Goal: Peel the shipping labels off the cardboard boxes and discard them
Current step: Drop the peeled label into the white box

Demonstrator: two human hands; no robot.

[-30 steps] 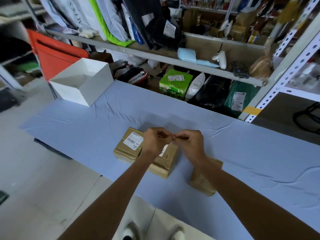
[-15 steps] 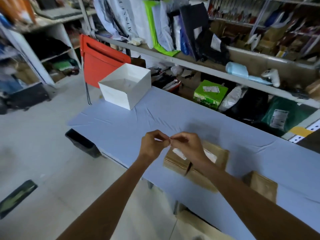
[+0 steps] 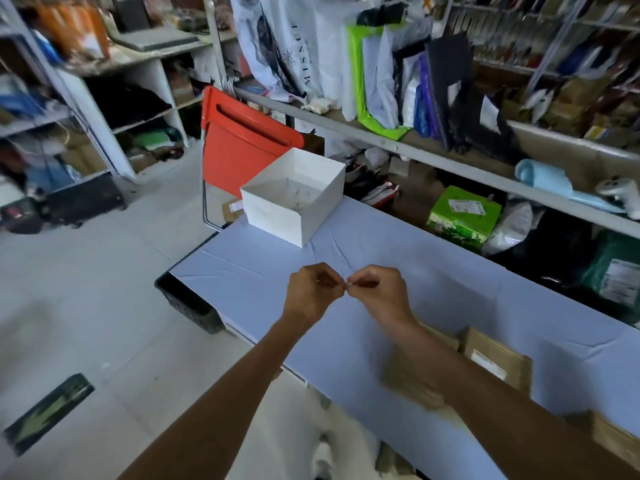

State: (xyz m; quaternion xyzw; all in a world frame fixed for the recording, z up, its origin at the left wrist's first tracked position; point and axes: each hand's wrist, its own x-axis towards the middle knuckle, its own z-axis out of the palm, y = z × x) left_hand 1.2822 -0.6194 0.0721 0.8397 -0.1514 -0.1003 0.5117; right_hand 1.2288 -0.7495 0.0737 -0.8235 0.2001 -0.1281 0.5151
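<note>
In the head view, the left hand (image 3: 311,292) and right hand (image 3: 377,292) are meeting in the air above the table (image 3: 450,271). Their fingers are curling in, and the fingertips are pinching a tiny pale scrap (image 3: 347,285) between them. It is probably a peeled label being balled up so it is not sticking to skin, though it is too small to be sure. The white box (image 3: 277,216) is sitting open just ahead, likely serving as the discard bin. A cardboard box (image 3: 498,344) is lying near the right forearm and is wearing a label (image 3: 488,366), so more peeling is waiting.
</note>
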